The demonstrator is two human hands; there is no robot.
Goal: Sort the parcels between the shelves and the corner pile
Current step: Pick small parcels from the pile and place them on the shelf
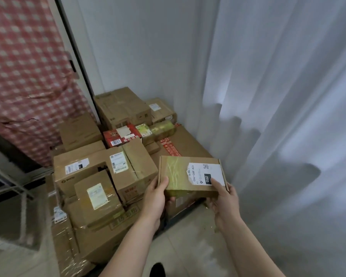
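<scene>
While the parcel (180,174) is hovering over the corner pile (100,170), the left hand (155,198) and right hand (225,198) are gripping its near corners, thumbs above, fingers curled beneath.

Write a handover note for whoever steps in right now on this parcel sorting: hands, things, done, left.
Left hand: grips the small flat box at its near left edge, thumb on top.
Right hand: grips its near right corner, thumb on the white label.
Box: held up in front of the corner pile, beside the curtain.
Done: many parcels lie stacked in the corner.
Left: place this box. Where it belongs cannot be told from here, so read its label first.
</scene>
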